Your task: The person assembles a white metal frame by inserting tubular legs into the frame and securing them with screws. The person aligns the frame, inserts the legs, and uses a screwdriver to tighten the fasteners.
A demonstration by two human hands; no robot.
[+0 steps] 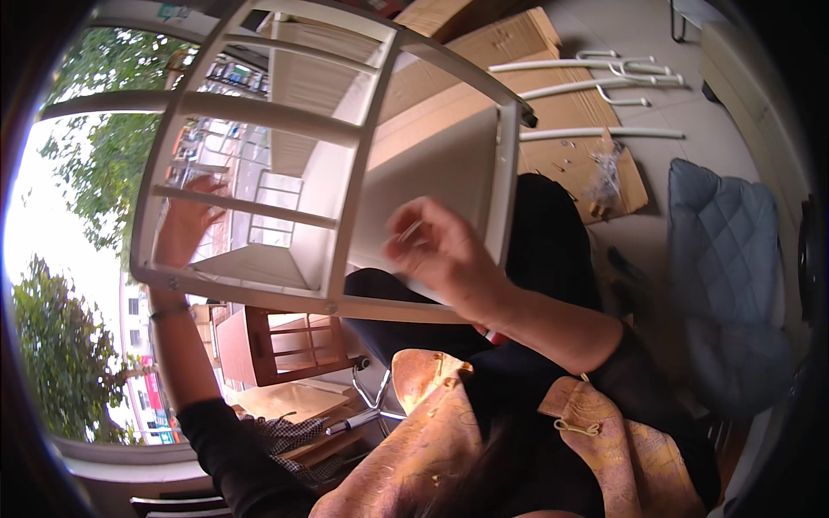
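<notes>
A white furniture frame with crossbars and a flat beige panel [440, 186], chair-like in shape, stands tilted before me and rests by my lap. My left hand [192, 224] is behind the outer left part of the frame [344, 216], partly covered by a crossbar. Its fingers are spread and hold nothing that I can see. In front of the panel, my right hand [449, 259] is closed with thumb and fingers pinching a small shiny metal piece [411, 231]. Motion blurs that hand, so the exact kind of piece cannot be made out.
Several white bent tubes [596, 86] lie on flattened cardboard [535, 112] at the far right. A clear plastic bag [606, 177] and small hardware lie there too. A blue-grey quilted cushion [721, 250] is at right. A reddish-brown wooden cabinet [237, 345] stands below the frame, beside a window.
</notes>
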